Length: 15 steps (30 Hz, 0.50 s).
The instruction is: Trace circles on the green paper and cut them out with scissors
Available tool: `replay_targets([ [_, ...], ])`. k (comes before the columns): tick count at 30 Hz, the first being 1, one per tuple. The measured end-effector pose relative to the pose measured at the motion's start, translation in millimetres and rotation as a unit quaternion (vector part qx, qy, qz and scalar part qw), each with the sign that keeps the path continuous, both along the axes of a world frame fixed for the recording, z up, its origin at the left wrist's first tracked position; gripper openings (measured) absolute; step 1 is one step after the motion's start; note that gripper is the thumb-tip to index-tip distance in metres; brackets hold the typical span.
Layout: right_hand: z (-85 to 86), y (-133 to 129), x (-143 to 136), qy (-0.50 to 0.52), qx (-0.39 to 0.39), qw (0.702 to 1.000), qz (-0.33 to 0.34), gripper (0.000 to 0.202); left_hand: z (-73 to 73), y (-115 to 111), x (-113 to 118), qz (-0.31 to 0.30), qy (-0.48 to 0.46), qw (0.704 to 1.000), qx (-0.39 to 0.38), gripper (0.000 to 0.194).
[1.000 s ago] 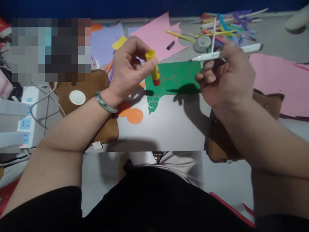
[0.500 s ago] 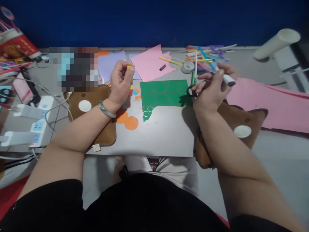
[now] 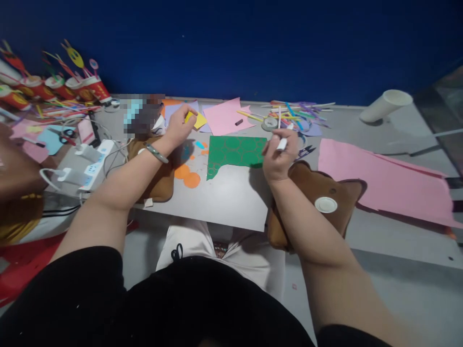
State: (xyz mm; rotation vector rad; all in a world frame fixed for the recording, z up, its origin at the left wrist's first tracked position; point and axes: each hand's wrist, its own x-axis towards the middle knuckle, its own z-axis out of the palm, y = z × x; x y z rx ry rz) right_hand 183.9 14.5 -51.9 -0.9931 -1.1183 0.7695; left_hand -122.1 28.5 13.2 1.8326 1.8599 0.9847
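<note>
My left hand [image 3: 180, 126] is over the back of the table, its fingers closed at the edge of a piece of yellow paper [image 3: 199, 121]. A white marker [image 3: 283, 143] is gripped in my right hand [image 3: 279, 156], beside the right end of a green sheet [image 3: 237, 150]. Drawn circles cover that sheet, and its lower edge is cut away in a curve. Just right of my right hand lie dark-handled scissors [image 3: 306, 152]. Orange paper circles [image 3: 191, 180] rest left of the green sheet, with small blue and orange scraps near them.
Brown cushions [image 3: 327, 185] lie under both forearms. Behind are pink paper [image 3: 227, 115], a tape roll [image 3: 269, 124] and colourful strips [image 3: 307, 110]. A power strip [image 3: 94, 166] and another person's arm [image 3: 21, 168] are at left. A white tube [image 3: 387, 105] stands at right.
The view has shifted, bringing the cups and another person's arm in at left. My right hand has moved toward the green sheet; the scissors now lie on the table. The yellow paper has turned flatter.
</note>
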Motion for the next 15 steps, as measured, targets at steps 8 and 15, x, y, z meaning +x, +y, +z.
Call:
replay_targets([
  [8,4.7,42.7,11.6,0.170,0.010,0.977,-0.130,0.019,16.8,-4.1,-12.2,0.059,0.145,0.982,-0.102,0.020],
  [15,7.8,34.7,10.0,0.135,0.026,0.982,-0.127,0.014,-13.6,-16.8,-6.9,0.074,0.114,0.986,-0.093,0.029],
])
